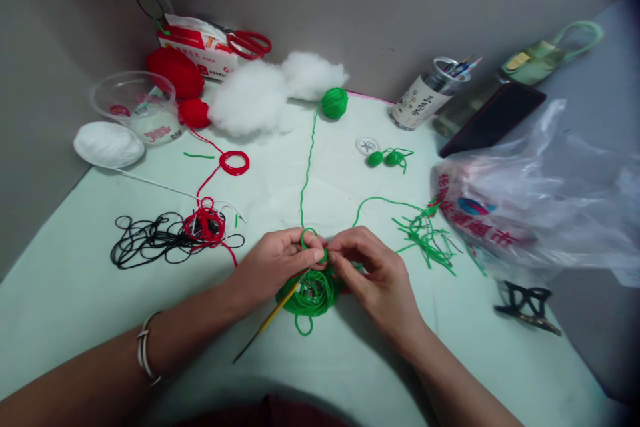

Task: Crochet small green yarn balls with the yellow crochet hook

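Observation:
My left hand (280,255) is closed in a pinch on a small piece of green yarn, its loop rising above the fingers. Opposite it, fingertips almost touching, my right hand (370,261) pinches the same green yarn. Most of the worked piece is hidden by the fingers. A crochet hook (273,317) with a yellow handle slants below the left thumb, across a coil of green yarn (314,300). I cannot tell whether the left hand also grips the hook. One green strand runs up to a green yarn ball (335,103); another curves off to the right.
Tangled black cord (150,240) and red yarn (205,225) lie left. Behind are white stuffing (253,99), a plastic tub (135,103) and red scissors (249,45). Right are small green crocheted pieces (393,158), green scraps (425,237), a plastic bag (525,193) and a black hair clip (527,307).

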The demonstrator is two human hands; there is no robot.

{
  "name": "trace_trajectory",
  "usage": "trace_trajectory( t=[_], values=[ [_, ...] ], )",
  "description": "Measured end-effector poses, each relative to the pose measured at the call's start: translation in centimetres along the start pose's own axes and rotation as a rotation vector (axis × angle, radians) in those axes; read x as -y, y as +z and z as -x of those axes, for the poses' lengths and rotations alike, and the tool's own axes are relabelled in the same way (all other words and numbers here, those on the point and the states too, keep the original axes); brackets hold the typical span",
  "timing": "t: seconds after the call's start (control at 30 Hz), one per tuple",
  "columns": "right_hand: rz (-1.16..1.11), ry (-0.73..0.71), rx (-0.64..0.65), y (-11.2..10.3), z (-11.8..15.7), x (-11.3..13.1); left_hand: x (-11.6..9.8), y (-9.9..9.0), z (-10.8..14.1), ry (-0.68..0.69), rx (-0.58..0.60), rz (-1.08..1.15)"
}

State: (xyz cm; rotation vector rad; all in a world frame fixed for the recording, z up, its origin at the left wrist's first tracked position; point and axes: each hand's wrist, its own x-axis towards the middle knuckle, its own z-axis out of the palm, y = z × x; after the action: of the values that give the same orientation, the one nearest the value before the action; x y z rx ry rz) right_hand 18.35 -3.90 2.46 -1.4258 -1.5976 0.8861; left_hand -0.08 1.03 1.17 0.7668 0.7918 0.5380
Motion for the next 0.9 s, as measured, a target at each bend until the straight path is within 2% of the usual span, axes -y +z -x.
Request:
trace_trajectory(
  t=[0.3,0.63,0.9],
  values=[
    [0.053,-0.125,-0.012,0.07,-0.03,0.41,-0.28,0.14,-0.01,0.021,-0.014,0.036],
    [0.137,-0.189,-0.025,0.32,-0.04,0.35,0.09,-0.11,-0.08,0.046,0.008,0.027],
    [0.110,-0.160,-0.007,0.36,0.15,0.16,0.22,0.08,0.06,0.040,-0.012,0.044]
  ],
)
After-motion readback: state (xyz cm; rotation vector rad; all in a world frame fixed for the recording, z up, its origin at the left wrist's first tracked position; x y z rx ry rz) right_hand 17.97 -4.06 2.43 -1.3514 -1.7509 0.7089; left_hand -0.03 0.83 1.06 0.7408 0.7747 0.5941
